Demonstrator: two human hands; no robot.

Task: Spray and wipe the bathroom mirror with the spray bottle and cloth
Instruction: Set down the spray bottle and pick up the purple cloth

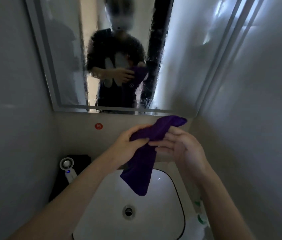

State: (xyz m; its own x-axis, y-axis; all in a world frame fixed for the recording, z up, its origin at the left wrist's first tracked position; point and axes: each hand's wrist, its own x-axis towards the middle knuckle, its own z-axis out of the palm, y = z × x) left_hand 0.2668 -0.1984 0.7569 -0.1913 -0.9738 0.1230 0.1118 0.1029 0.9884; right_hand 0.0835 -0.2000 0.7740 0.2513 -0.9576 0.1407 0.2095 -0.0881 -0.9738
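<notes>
Standing at a white sink (pixel 154 220), your left hand (pixel 128 144) and right hand (pixel 176 146) both grip the purple cloth (pixel 143 163) below the droplet-streaked mirror (pixel 119 66).

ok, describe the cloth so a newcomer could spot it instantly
Start at the white sink below the mirror. Above the basin, the left hand and right hand hold a bunched cloth between them. It is the only deep purple thing here.

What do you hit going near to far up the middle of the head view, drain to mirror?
Sink drain → hanging end of the purple cloth → the two hands, left hand and right hand, holding the cloth's upper part → red round sticker on the back wall → wet mirror.
</notes>
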